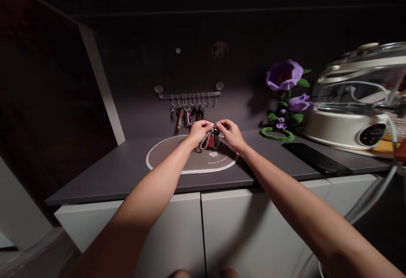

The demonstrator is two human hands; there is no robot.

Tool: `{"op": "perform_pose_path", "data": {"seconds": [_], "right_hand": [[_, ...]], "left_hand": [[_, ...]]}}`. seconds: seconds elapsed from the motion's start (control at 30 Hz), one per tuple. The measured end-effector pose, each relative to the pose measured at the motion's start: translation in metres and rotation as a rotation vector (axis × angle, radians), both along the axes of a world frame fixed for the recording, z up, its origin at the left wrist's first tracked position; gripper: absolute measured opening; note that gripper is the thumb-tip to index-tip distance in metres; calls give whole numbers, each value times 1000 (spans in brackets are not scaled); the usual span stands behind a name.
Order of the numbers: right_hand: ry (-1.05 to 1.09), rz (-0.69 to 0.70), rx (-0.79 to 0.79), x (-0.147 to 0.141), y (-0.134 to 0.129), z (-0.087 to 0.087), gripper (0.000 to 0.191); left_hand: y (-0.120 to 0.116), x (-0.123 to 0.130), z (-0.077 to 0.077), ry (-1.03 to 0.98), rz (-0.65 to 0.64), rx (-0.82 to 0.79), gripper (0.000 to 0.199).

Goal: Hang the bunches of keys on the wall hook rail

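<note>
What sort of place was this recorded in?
Probably a home, at a dark countertop over white cabinet doors: keychains hang from a clear hook rail on the wall, and purple artificial flowers stand near a white appliance.

It's dim in here: the upper wall sinks nearly to black, while a soft pool of light reaches the surface and the forearms. The purple flower casts shadow leftward, suggesting light from the right. Glints catch the machine's clear cover. The held keys lack crisp detail; the outer edges look stretched and slanted.
</note>
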State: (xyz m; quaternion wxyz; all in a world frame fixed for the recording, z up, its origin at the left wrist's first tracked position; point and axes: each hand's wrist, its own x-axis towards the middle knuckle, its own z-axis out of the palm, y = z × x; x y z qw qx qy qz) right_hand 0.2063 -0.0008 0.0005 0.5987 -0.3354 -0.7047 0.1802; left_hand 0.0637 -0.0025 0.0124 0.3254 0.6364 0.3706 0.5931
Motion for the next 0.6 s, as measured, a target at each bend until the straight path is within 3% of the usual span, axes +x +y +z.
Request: {"op": "perform_pose_path", "data": {"seconds": [0.17,0.3,0.6], "right_hand": [[140,191,-152,-1,3,-1,34],[202,233,-254,-1,1,3,35],[66,247,-202,-13,31,34,38]], "left_hand": [[2,5,-6,-200,-22,-77,14],[3,6,-7,-210,1,-30,14],[14,-1,-3,-188,158,142,16]]}}
